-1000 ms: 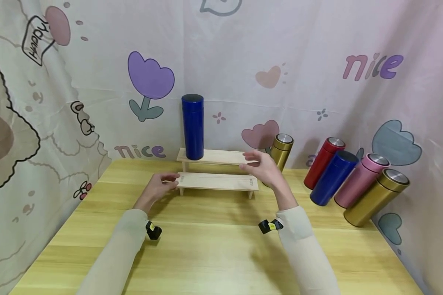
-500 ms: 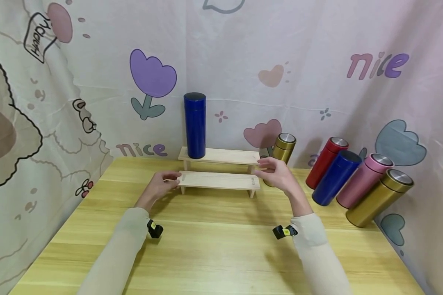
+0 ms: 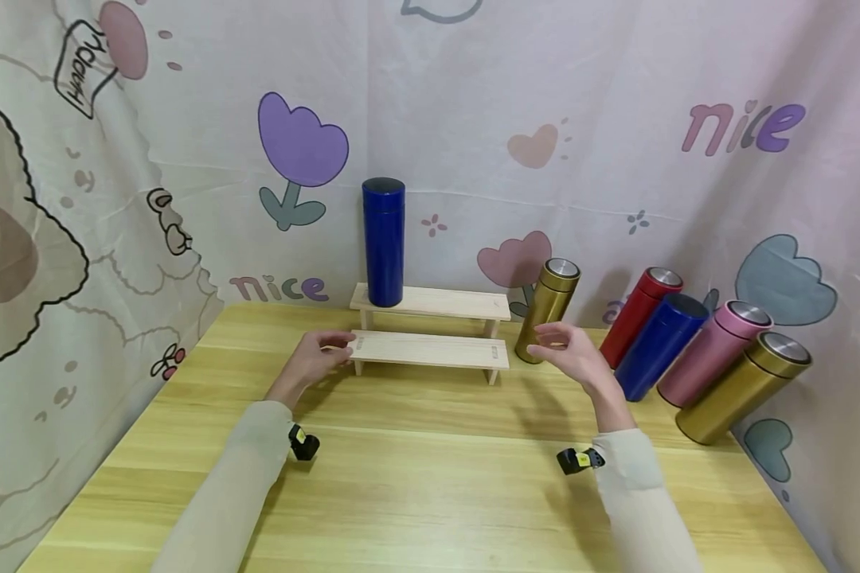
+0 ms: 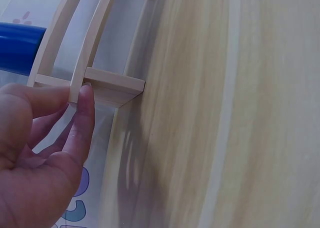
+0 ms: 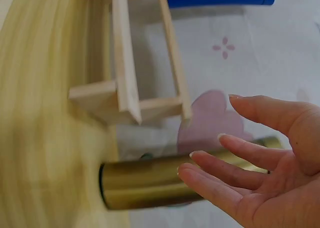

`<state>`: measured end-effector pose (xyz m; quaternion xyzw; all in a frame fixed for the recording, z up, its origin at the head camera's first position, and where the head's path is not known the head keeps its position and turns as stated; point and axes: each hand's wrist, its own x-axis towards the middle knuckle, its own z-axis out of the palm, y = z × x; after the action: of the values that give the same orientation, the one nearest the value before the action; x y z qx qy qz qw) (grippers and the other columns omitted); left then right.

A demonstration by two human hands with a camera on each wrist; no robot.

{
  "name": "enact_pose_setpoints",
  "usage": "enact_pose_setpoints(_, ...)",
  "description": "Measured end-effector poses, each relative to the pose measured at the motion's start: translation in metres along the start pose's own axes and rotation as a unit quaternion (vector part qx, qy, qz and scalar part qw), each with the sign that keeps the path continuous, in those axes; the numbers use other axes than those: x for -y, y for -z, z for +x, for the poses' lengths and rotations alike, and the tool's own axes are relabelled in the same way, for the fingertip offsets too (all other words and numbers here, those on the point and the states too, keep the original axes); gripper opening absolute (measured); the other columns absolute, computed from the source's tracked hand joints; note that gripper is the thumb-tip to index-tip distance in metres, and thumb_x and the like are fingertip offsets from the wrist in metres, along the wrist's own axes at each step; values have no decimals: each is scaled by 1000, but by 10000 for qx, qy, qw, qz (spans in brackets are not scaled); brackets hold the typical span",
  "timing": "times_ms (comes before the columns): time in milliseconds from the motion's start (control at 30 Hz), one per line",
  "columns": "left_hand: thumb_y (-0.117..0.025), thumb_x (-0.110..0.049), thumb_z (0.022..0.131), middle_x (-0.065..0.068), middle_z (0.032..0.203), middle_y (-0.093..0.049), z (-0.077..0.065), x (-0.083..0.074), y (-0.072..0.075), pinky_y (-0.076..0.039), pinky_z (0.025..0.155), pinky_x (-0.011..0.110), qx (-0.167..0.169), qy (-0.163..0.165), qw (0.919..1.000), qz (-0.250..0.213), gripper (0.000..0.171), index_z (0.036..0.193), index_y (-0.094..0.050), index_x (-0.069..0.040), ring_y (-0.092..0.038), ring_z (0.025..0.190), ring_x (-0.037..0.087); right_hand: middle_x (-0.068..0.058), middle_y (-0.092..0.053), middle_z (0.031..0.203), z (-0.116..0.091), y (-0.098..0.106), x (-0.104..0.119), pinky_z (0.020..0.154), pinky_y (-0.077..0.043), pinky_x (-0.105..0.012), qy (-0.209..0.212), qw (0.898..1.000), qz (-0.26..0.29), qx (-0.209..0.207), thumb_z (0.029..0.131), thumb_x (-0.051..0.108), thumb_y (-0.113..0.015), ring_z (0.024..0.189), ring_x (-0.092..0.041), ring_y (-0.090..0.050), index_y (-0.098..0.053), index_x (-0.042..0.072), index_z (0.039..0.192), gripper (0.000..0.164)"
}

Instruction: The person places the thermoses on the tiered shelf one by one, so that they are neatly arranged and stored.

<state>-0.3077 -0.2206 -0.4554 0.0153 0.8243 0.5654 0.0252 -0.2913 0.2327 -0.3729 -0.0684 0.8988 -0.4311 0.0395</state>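
Left fingers [image 4: 84, 113] pinch the pale, 2-tier wooden rack [image 3: 430, 350]; right fingers [image 5: 250, 150], loosely spread, hold nothing.

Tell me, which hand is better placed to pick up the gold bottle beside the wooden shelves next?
Probably the right hand: it holds nothing and is close to that gold bottle. The left hand pinches the left end of the lower wooden shelf, farther from the bottle.

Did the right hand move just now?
Yes. In the head view, the right hand has moved right, away from the wooden stand. Its fingers were at the stand's right end; now there's a gap between them.
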Motion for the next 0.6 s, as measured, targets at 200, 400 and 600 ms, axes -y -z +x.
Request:
enact_pose_setpoints(200,-64,-5,100,29,132,-62,-2,1,0,-63,84,32,20,-69,9999,-95,37,136,-62,6,-70,87,13,-31,-58,143,2,3,-20,108,-52,-56,-152,9998,53,-100,98,27,-71,133,-45,-56,-52,-3,144,58)
enact_pose_setpoints(400,-64,-4,100,26,129,-63,-1,3,-1,-63,82,31,-8,-49,10000,-53,35,134,-64,5,-70,86,13,-31,-58,143,7,3,-38,106,-54,-51,-488,9983,151,-290,96,30,-73,133,-43,-57,-49,-2,147,65)
enact_pose_setpoints(600,-63,-6,101,26,132,-62,-1,2,-1,-63,84,31,-18,-8,10000,-7,35,135,-64,3,-70,87,11,-30,-52,151,21,1,-51,109,-51,-56,-987,9945,111,-342,94,36,-75,132,-44,-58,-27,3,161,89)
